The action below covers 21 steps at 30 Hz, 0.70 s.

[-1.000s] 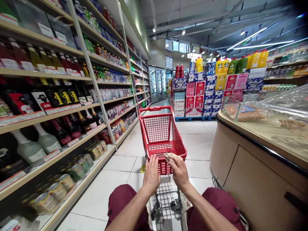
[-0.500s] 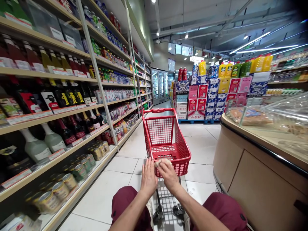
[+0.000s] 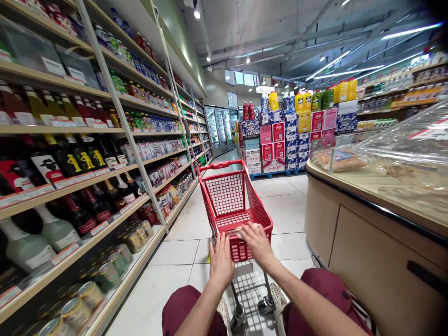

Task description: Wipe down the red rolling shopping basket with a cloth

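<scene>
Head view, the only one. Red shopping cart (image 3: 227,193) stands right in front of me, near end between my knees, handle (image 3: 221,165) at the far side. My left hand (image 3: 221,263) lies flat at the left part of the near rim, fingers straight and slightly apart, back of the hand up. My right hand (image 3: 257,245) is over the same rim, farther right, fingers bent forward around a pale cloth (image 3: 238,229) — only a scrap shows at the fingertips, the rest is hidden under them. Hands are apart, cloth sits on the right-hand side of the gap.

Below: two front wheels (image 3: 266,305) on white floor tiles (image 3: 168,270), a light shoe (image 3: 277,298) beside the right one, my dark red trousers (image 3: 322,289) either side.

Left: shelving (image 3: 130,140) runs away down the aisle, packed with bottles; big frosted bottles (image 3: 26,245) low down, gold cans (image 3: 75,312) on the bottom shelf. Right: curved counter (image 3: 378,261) with packaged bread (image 3: 345,160) and a clear cover (image 3: 413,140). Ahead: stacked cartons (image 3: 273,135) on a blue pallet, yellow juice bottles (image 3: 303,100) on top — glass-door fridges (image 3: 217,126) farther back, left of them.
</scene>
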{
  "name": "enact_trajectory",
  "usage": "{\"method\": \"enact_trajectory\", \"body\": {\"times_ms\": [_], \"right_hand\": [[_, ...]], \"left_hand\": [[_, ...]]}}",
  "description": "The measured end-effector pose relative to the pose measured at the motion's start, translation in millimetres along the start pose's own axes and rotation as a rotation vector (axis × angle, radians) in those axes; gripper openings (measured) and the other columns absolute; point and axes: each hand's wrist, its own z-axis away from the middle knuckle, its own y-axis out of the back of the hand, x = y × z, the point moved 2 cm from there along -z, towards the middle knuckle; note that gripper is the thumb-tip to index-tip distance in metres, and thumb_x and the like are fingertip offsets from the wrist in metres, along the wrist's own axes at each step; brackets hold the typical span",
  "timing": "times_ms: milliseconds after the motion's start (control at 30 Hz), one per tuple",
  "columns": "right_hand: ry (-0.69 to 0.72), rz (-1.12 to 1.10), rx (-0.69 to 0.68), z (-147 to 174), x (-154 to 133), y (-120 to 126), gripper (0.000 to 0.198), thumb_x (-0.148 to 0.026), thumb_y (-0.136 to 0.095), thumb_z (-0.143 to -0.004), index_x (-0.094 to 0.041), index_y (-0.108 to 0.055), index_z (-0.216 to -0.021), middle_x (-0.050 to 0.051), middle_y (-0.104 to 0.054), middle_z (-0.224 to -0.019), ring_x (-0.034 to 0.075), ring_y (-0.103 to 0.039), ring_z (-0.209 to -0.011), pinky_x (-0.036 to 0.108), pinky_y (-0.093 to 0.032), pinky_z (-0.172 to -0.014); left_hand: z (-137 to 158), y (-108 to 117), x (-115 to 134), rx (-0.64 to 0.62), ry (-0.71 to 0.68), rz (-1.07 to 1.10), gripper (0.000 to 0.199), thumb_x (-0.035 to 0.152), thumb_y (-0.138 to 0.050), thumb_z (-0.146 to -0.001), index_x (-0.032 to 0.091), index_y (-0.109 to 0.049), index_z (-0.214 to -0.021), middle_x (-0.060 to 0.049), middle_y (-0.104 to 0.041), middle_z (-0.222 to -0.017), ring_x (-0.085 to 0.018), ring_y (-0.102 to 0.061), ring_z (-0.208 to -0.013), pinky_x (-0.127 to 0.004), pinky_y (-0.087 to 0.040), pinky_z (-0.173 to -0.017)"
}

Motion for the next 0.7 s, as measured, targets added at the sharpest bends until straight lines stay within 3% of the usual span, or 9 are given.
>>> {"method": "enact_trajectory", "body": {"times_ms": [67, 133, 267, 333, 400, 533, 600, 700], "right_hand": [[-0.112, 0.066, 0.044, 8, 25, 6, 0.041, -0.007, -0.031, -0.081, -0.021, -0.054, -0.112, 0.009, -0.056, -0.115, 0.027, -0.041, -0.115, 0.05, -0.034, -0.09], [-0.178, 0.083, 0.088, 13, 27, 5, 0.042, -0.007, -0.029, -0.082, -0.02, -0.052, -0.115, 0.011, -0.055, -0.116, 0.026, -0.04, -0.117, 0.048, -0.036, -0.088], [-0.005, -0.013, 0.07, 16, -22, -15, 0.039, -0.011, -0.032, -0.084, -0.021, -0.05, -0.118, 0.006, -0.052, -0.121, 0.022, -0.036, -0.121, 0.044, -0.035, -0.094], [0.076, -0.037, 0.055, 18, -29, -18, 0.039, -0.011, -0.033, -0.084, -0.021, -0.05, -0.118, 0.004, -0.051, -0.123, 0.022, -0.033, -0.122, 0.043, -0.035, -0.095], [0.053, -0.011, 0.06, 22, -11, -12, 0.04, -0.009, -0.032, -0.083, -0.021, -0.05, -0.117, 0.004, -0.052, -0.122, 0.022, -0.032, -0.123, 0.043, -0.035, -0.095], [-0.202, 0.111, 0.04, 26, 27, -1, 0.041, -0.006, -0.032, -0.081, -0.018, -0.052, -0.115, 0.008, -0.05, -0.123, 0.025, -0.031, -0.124, 0.046, -0.033, -0.095], [-0.189, 0.099, 0.0, 25, 13, -5, 0.042, -0.004, -0.032, -0.08, -0.017, -0.052, -0.116, 0.007, -0.049, -0.125, 0.024, -0.029, -0.125, 0.044, -0.032, -0.096], [-0.024, 0.013, -0.043, 21, -18, -15, 0.044, -0.004, -0.033, -0.08, -0.019, -0.051, -0.118, 0.003, -0.047, -0.128, 0.021, -0.028, -0.126, 0.04, -0.031, -0.099]], "left_hand": [[0, 1, 2, -0.008, 0.009, -0.029, 0.068, 0.001, -0.035, -0.064, 0.01, -0.029, -0.131, -0.011, -0.027, -0.139, -0.022, -0.015, -0.13, -0.05, -0.013, -0.105], [-1, 0, 6, -0.005, 0.014, -0.046, 0.068, 0.002, -0.035, -0.063, 0.009, -0.03, -0.13, -0.012, -0.026, -0.14, -0.023, -0.016, -0.13, -0.051, -0.013, -0.105], [-1, -7, 11, -0.025, -0.012, -0.087, 0.07, 0.001, -0.036, -0.061, 0.008, -0.029, -0.131, -0.012, -0.025, -0.14, -0.023, -0.016, -0.13, -0.051, -0.013, -0.105], [1, -9, 11, -0.025, -0.028, -0.118, 0.072, 0.001, -0.034, -0.061, 0.009, -0.027, -0.132, -0.011, -0.024, -0.14, -0.022, -0.016, -0.13, -0.051, -0.014, -0.105], [4, -11, 10, -0.012, -0.043, -0.15, 0.073, 0.0, -0.033, -0.061, 0.01, -0.024, -0.133, -0.009, -0.021, -0.141, -0.021, -0.014, -0.131, -0.05, -0.014, -0.105], [6, -18, 10, -0.003, -0.021, -0.199, 0.076, 0.002, -0.036, -0.06, 0.009, -0.019, -0.134, -0.009, -0.014, -0.143, -0.022, -0.008, -0.131, -0.048, -0.015, -0.105], [6, -22, 8, -0.002, -0.011, -0.227, 0.077, 0.004, -0.037, -0.06, 0.008, -0.017, -0.135, -0.009, -0.012, -0.143, -0.022, -0.006, -0.131, -0.047, -0.015, -0.105], [5, -25, 4, 0.01, -0.029, -0.274, 0.075, 0.003, -0.034, -0.063, 0.012, -0.017, -0.135, -0.006, -0.014, -0.143, -0.02, -0.005, -0.131, -0.047, -0.015, -0.106]]}}
